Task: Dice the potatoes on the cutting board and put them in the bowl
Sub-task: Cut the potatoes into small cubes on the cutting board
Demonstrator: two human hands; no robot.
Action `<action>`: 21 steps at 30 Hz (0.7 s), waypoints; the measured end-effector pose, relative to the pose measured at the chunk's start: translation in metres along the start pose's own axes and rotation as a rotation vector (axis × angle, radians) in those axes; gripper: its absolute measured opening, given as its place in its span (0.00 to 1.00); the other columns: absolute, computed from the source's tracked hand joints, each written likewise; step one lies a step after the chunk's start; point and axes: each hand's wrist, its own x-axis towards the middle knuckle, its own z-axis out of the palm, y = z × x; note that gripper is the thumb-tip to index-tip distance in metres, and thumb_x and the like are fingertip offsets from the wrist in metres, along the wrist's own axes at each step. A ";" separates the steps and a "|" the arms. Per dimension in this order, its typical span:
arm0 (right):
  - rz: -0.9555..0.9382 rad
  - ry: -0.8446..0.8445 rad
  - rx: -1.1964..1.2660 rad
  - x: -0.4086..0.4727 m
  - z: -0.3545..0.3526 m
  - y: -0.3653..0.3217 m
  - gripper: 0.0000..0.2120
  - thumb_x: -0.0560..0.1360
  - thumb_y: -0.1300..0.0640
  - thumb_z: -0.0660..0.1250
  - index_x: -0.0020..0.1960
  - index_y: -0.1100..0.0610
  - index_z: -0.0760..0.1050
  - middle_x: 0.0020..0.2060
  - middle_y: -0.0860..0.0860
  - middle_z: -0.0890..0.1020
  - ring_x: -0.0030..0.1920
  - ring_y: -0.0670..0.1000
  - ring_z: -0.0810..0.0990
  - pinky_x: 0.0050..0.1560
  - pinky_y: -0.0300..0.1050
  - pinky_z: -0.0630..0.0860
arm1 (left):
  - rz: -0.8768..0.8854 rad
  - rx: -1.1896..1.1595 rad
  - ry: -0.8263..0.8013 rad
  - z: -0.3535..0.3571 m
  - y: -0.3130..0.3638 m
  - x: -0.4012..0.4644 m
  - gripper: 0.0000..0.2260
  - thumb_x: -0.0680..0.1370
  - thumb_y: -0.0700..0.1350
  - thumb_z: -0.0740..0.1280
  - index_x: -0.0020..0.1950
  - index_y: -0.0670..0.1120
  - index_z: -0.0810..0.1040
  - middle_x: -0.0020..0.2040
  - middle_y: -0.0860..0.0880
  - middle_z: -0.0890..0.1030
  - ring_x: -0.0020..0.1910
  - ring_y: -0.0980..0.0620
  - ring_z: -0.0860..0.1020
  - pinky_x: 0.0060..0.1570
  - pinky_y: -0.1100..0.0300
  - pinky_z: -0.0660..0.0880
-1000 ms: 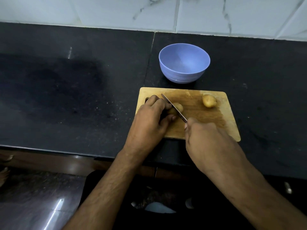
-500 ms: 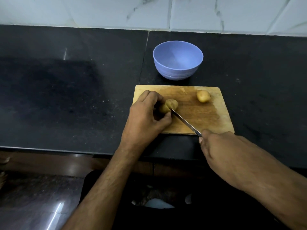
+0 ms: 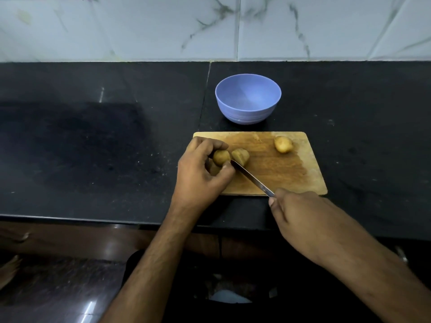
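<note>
**Potato split in two on the board, knife tip at the cut**

Your left hand [image 3: 200,173] has its grip curled round the left potato half [image 3: 221,157], index finger arched over the top and thumb pressed in low at the near side. That piece looks rounded, tan-skinned and dull yellow. Just to the right of your left grip, with a narrow gap between, lies the other potato half [image 3: 240,156], its paler, faintly ridged cut face turned toward you.

Your right hand [image 3: 300,217] has its grip closed round the knife [image 3: 253,178]; the handle is hidden inside your fist. The narrow steel blade runs up and to the left from that grip, and its tip sits at the gap between the two halves, right beside your left thumb.

Farther from your right grip, near the far right corner of the wooden cutting board [image 3: 303,183], lies a whole potato [image 3: 283,144], small, smooth and uncut. The board shows a darker, damp-looking patch across its middle.

Beyond both grips stands the lavender bowl [image 3: 248,113] on the black counter [image 3: 93,141], just behind the board's far edge, with nothing visible inside.
</note>
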 end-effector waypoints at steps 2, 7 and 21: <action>-0.001 0.039 -0.004 0.007 0.004 -0.005 0.14 0.83 0.45 0.48 0.47 0.48 0.69 0.34 0.45 0.76 0.33 0.45 0.76 0.34 0.44 0.74 | -0.032 0.004 -0.019 0.001 -0.002 0.000 0.16 0.72 0.41 0.74 0.60 0.46 0.80 0.49 0.54 0.78 0.42 0.57 0.76 0.42 0.69 0.71; 0.032 0.059 0.006 0.022 0.005 -0.006 0.15 0.83 0.46 0.50 0.50 0.49 0.73 0.35 0.45 0.76 0.34 0.45 0.76 0.32 0.43 0.71 | -0.088 0.026 -0.086 0.002 -0.002 -0.002 0.21 0.73 0.42 0.76 0.65 0.47 0.77 0.52 0.56 0.80 0.49 0.62 0.78 0.47 0.73 0.72; 0.065 0.048 0.027 0.023 -0.003 0.015 0.17 0.84 0.45 0.49 0.51 0.50 0.74 0.35 0.46 0.76 0.34 0.45 0.77 0.32 0.43 0.72 | -0.018 0.097 -0.220 0.000 0.000 0.000 0.22 0.75 0.40 0.70 0.68 0.49 0.74 0.60 0.57 0.80 0.58 0.62 0.78 0.56 0.63 0.77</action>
